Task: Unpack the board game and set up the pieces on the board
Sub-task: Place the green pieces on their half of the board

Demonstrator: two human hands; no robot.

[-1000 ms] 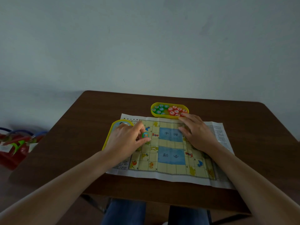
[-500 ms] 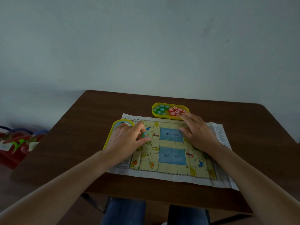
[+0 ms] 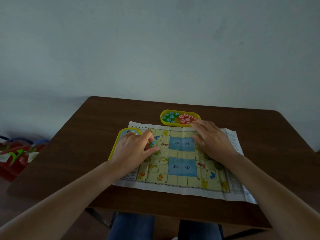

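Green piece [image 3: 154, 144] on paper board [image 3: 183, 181]

A plain indoor room, more like a home or a spare room than a workshop or shop, though which one cannot be told. A dark brown wooden table [image 3: 225, 122] with rounded corners stands against a bare, pale wall [image 3: 155, 49]. On it lie a printed paper game board [image 3: 181, 153] and a yellow tray [image 3: 173, 124] of green and red pieces [image 3: 186, 117]. Low at the left sits a blurred red and green bundle [image 3: 15, 156]. Legs in blue jeans [image 3: 131, 227] show below the table's near edge
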